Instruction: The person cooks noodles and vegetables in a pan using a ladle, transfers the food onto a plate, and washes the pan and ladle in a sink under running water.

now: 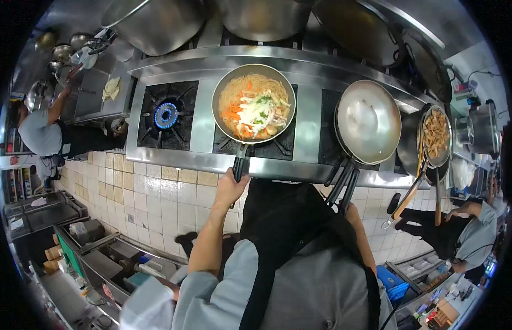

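Steel stovetop (202, 124) ran through a tiled kitchen, its one lit burner (166, 115) taken as reference. Right of that burner, over the next grate (279, 149), was one frying pan (215, 104) of noodles (234, 88), orange strips (232, 113) and one pale heap (261, 114). Its load was judged to make it front-heavy, the noodles soft and apt to slide; the sound hold was the black handle (240, 163) — where the left hand (230, 188) had its fingers wrapped. Farther right of the burner sat at least two stacked pans (371, 124); beyond them, one pile of browned pieces (436, 132). The right hand (352, 212) was near the stack's handles — its finger state could not be told.
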### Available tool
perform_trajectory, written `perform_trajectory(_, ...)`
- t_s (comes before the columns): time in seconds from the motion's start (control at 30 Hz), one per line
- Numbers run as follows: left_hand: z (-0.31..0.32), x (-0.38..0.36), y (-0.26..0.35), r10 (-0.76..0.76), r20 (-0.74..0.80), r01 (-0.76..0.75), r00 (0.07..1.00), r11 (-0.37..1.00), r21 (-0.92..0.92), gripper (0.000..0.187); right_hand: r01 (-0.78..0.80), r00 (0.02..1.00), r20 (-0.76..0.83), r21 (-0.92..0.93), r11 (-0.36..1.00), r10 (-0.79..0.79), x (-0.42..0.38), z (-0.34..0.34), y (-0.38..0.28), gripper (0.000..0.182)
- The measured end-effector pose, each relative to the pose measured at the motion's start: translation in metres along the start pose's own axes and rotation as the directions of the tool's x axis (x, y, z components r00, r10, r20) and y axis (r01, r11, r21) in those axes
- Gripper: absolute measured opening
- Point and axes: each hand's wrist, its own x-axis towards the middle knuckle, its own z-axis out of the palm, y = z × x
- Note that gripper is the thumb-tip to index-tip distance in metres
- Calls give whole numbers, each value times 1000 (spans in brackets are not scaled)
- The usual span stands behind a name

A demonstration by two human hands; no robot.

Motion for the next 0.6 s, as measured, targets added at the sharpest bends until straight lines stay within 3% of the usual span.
perform_trajectory(0.03,-5,0,1,-78,114,82,990,996,-23,46,25,999,-21,-94,995,-27,-1,3,6,12)
perform_trajectory(0.07,-7,-2,-4,-78,106,82,991,996,-28,46,48,998,-36,-189,981,-56,-3,5,11,10)
perform_trajectory(0.13,-10,-10,-25,-91,156,147,984,904,-402,53,29,999,23,-128,991,-27,-3,6,18,10)
perform_trajectory(0.17,-11,-15,-43,40,12,-33,999,932,-360,65,12,1000,4,-90,996,-11,-5,9,20,11)
perform_trajectory(0.2,-13,-20,-61,40,1,-36,999,931,-363,65,-5,1000,-16,-50,999,4,-6,10,22,12)
perform_trajectory(0.27,-19,-32,-94,-261,72,249,963,751,-612,78,-13,1000,-8,-111,994,12,-3,11,26,12)
perform_trajectory(0.33,-11,-43,-144,-438,-5,323,899,670,-668,69,4,1000,-23,-105,995,-7,4,16,31,12)
perform_trajectory(0.4,-8,-69,-174,-571,-65,414,818,664,-622,66,73,997,14,-71,995,-72,6,17,30,15)
perform_trajectory(0.47,16,-86,-261,-523,-182,453,832,832,-321,54,239,971,10,-111,965,-240,3,14,8,16)
perform_trajectory(0.5,28,-105,-286,-537,-218,448,815,823,-350,54,261,965,-31,-35,965,-262,13,22,22,19)
perform_trajectory(0.53,30,-129,-284,-509,-254,463,823,859,-221,49,140,989,56,11,990,-140,6,15,-4,20)
perform_trajectory(0.57,31,-151,-280,-483,-282,479,829,873,-87,44,246,969,-6,-19,969,-246,28,29,43,21)
perform_trajectory(0.6,30,-172,-269,-501,-315,491,806,863,-117,44,284,959,26,-27,958,-284,45,45,75,21)
